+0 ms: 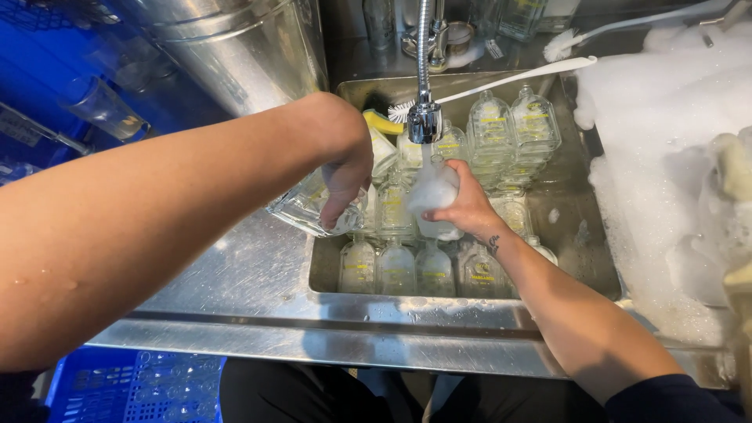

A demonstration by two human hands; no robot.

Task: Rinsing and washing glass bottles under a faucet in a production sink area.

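Note:
My left hand [345, 176] grips a clear square glass bottle [301, 207], tilted over the left rim of a steel sink [329, 270]. My right hand [462, 205] holds a foam-covered glass bottle [431, 196] just under the tap nozzle [424, 121]. Below both hands, several clear glass bottles with yellow labels [395, 270] lie packed together in the sink.
A white bottle brush [509, 78] rests across the sink's back edge. Thick soap foam [666, 157] fills the basin on the right. A large steel pot [243, 47] stands at the back left. Blue crates [133, 388] with glassware sit left and below the counter.

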